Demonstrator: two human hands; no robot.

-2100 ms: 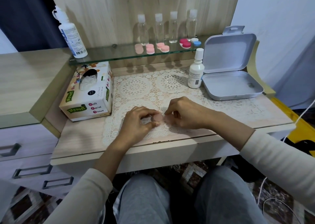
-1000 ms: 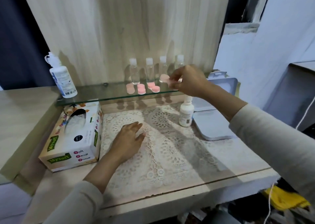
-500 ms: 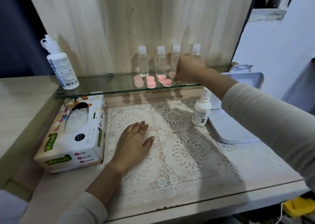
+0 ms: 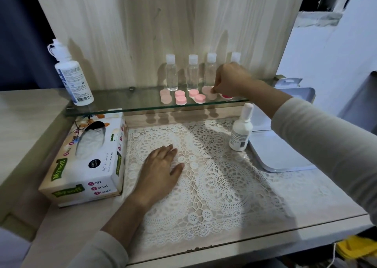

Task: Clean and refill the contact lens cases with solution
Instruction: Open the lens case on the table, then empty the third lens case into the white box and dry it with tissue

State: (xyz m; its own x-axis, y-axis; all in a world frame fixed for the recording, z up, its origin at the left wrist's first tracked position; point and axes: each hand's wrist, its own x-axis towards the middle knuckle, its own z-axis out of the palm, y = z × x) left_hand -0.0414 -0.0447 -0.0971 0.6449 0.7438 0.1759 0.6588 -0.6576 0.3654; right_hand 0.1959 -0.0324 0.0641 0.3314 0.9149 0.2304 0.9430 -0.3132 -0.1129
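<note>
The right hand (image 4: 230, 80) reaches over the glass shelf (image 4: 132, 102), knuckles up, its fingertips (image 4: 214, 89) bunched together and curled down onto the pale pink lens case (image 4: 208, 93). They appear to pinch its right edge, though the contact is small in this view. The case lies on the shelf directly below and just left of those fingertips, its two cups running roughly far to near. The left hand (image 4: 161, 171) lies flat, fingers straight, on the lace mat (image 4: 224, 186), well apart from the shelf, so the right hand is by far the nearer. The space is crowded. A pink-and-white case (image 4: 196, 96) sits just left of the held one, with two more cases (image 4: 180, 98) beyond it. A red cap (image 4: 227, 96) peeks out under the wrist, and the row of clear bottles (image 4: 172, 73) stands just behind. Any release or lift probably needs to go straight up to avoid nudging these. A small white bottle (image 4: 240, 131) stands on the desk below the forearm, and a tissue box (image 4: 87, 159) sits at the left.
</note>
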